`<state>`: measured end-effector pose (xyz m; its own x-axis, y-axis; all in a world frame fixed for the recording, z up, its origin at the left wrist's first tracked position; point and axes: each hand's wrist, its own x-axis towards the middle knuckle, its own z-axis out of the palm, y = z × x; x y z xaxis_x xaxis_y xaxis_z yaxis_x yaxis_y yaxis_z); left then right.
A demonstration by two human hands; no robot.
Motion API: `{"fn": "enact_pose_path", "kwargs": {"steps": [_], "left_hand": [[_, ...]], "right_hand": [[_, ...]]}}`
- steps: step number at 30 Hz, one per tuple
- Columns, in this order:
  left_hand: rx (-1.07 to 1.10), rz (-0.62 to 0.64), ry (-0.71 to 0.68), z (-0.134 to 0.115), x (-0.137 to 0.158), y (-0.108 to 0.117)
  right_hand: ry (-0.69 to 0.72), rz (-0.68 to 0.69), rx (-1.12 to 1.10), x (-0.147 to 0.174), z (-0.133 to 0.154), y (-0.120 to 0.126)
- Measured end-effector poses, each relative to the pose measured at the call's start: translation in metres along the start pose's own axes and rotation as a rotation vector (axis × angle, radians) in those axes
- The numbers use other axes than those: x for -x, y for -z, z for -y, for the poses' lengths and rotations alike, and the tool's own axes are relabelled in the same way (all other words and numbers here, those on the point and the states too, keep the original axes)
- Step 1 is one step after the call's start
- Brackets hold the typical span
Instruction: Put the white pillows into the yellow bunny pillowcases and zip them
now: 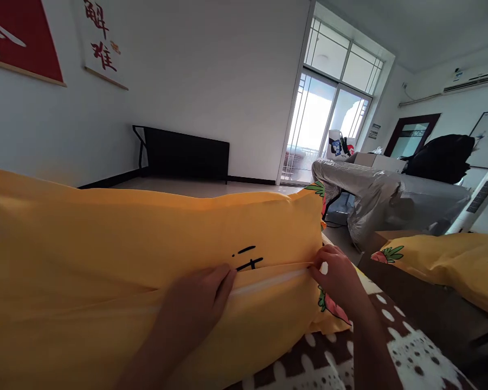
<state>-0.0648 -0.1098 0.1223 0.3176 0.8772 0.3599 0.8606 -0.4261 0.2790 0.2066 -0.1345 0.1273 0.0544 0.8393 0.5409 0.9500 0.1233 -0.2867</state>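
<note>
Head view, sole entry.

Item: one yellow pillow [85, 238], large and plump, spread across the front of your view, its right end over a brown-and-white patterned cloth [421, 352]. Black marks [250, 257] on its face; a strawberry print [335, 309] at its right end.

Detail: a raised fold running across the cover, with a pale strip [268, 283] just below it, between your hands. Whether this is an opening or a seam, you cannot tell from here.

Your right hand [336, 271]: fingers together, clamped on the fold at its right end.

Your left hand [201, 298]: lying on the cover, thumb and forefinger close together at the fold, beside the black marks. Their tips are partly hidden; whether they pinch the cloth, you cannot tell.

Step in hand, as judged: working the fold of the cover with both hands. The next move seems to call for a firm right pinch and a light, even left touch, so that the edge lies straight and the cloth does not bunch.

Nearby: a second yellow pillow [451, 265], at your right, well apart from both hands.
</note>
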Motion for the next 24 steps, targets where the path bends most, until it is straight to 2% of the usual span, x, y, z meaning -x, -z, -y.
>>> {"fn": "enact_pose_path", "kwargs": {"steps": [8, 14, 16, 21, 24], "left_hand": [[0.016, -0.018, -0.005, 0.001, 0.0, 0.0], [0.008, -0.041, -0.007, -0.001, 0.0, 0.001], [0.016, -0.066, -0.014, 0.0, 0.0, 0.0], [0.025, -0.091, -0.023, 0.003, 0.0, -0.003], [0.015, -0.062, -0.021, 0.003, -0.001, -0.004]], "right_hand": [[-0.133, -0.073, 0.003, -0.01, -0.013, -0.008], [-0.214, -0.027, 0.067, -0.01, -0.014, -0.011], [-0.191, -0.007, 0.053, -0.009, -0.014, -0.011], [0.024, 0.026, -0.108, -0.01, -0.021, -0.01], [-0.011, -0.01, -0.112, -0.011, -0.02, -0.01]]}}
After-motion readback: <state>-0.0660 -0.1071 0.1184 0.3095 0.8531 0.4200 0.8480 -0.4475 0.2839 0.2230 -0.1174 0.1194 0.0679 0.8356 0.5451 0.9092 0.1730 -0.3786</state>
